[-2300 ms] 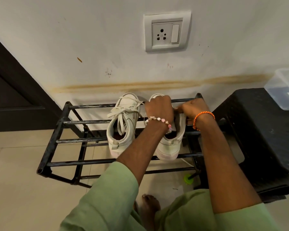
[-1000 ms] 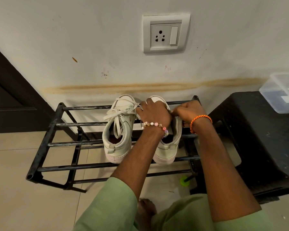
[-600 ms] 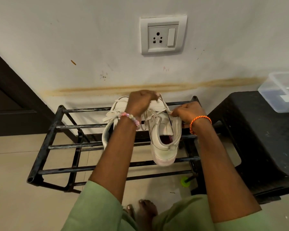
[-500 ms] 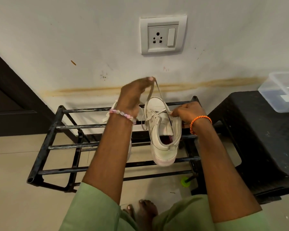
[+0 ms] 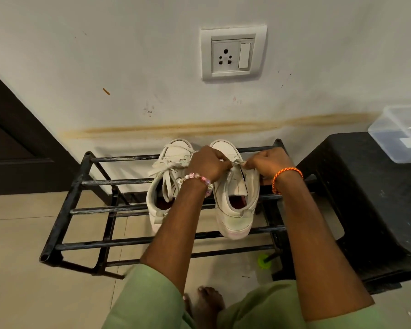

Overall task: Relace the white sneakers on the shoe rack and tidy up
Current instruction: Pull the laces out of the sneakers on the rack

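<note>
Two white sneakers stand side by side on the black metal shoe rack (image 5: 81,182), toes toward the wall. The left sneaker (image 5: 163,184) has a loose tied lace across its top. Over the forepart of the right sneaker (image 5: 235,205), my left hand (image 5: 208,163) and my right hand (image 5: 267,162) each pinch its white lace (image 5: 237,163), which runs short and taut between them. The rest of that lace is hidden under my fingers.
A black plastic stool (image 5: 375,198) stands right of the rack with a clear plastic box (image 5: 401,131) on it. A wall socket (image 5: 233,54) is above. A green cap (image 5: 264,261) lies on the tiled floor under the rack. My bare foot (image 5: 207,302) is below.
My left hand, which had lifted the lace high above the right sneaker, has come back down to the shoe's forepart, close to my right hand. The right hand has stayed in place.
</note>
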### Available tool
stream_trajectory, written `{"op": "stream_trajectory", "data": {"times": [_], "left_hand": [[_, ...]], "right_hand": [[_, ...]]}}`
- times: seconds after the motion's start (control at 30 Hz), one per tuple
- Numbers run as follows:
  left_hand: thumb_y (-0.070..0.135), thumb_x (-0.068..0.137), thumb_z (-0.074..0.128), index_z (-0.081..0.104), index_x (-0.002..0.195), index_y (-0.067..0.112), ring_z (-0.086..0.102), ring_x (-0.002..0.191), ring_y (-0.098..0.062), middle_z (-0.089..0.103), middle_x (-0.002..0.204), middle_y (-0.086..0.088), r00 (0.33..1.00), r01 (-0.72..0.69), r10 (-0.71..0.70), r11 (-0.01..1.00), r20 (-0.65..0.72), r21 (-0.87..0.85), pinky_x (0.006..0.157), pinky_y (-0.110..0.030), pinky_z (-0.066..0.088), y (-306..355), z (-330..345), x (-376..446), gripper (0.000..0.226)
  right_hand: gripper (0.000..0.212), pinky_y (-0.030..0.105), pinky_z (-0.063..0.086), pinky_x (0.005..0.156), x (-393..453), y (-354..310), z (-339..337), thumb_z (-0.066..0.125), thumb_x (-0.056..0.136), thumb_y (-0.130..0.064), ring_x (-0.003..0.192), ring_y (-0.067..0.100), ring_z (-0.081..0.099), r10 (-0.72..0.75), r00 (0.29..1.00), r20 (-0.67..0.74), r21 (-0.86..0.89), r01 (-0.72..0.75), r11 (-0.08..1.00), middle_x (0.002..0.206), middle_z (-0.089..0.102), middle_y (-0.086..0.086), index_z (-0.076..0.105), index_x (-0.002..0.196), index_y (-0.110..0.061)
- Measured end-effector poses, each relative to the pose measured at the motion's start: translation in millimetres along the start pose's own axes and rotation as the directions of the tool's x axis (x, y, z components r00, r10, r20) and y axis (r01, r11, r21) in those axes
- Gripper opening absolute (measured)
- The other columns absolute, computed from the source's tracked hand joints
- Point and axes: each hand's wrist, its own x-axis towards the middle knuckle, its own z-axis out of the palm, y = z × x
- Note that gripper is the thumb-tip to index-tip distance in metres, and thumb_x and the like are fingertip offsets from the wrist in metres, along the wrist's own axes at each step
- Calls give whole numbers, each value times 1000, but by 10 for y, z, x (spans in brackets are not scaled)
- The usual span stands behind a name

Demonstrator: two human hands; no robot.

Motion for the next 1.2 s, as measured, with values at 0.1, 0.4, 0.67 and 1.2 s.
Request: {"op": "stream_trajectory", "data": {"times": [0.1,0.4,0.67,1.2], "left_hand": [[21,81,72,76,93,9,67,86,-22,74,92,-9,999,7,-7,1000,-41,3,70,-24,46,14,-16,24,17],[12,85,68,68,77,15,65,85,-5,69,90,0,999,-21,-6,854,-50,-520,83,-22,51,81,-201,28,8],[7,98,44,52,79,12,66,78,-18,71,77,0,999,-49,3,303,-50,-952,67,-20,48,265,-512,-32,21],[14,82,69,74,88,2,67,83,-26,72,90,-14,999,26,-25,999,-36,22,71,-29,51,-63,-76,55,14]], "right_hand": [[7,49,52,88,-5,-5,2,76,74,-14,93,31,64,-2,1000,13,4,2,1000,92,71,12,70,70,-14],[8,49,51,91,33,27,-5,76,74,-13,95,31,64,3,1000,24,32,-4,999,95,71,12,70,70,-16],[10,49,53,88,41,29,2,77,73,-12,93,30,65,17,1000,2,55,-17,998,95,71,13,69,67,-16],[12,47,56,82,7,26,-12,75,76,-9,90,29,65,22,1000,16,76,-23,997,91,70,11,68,68,-14]]}}
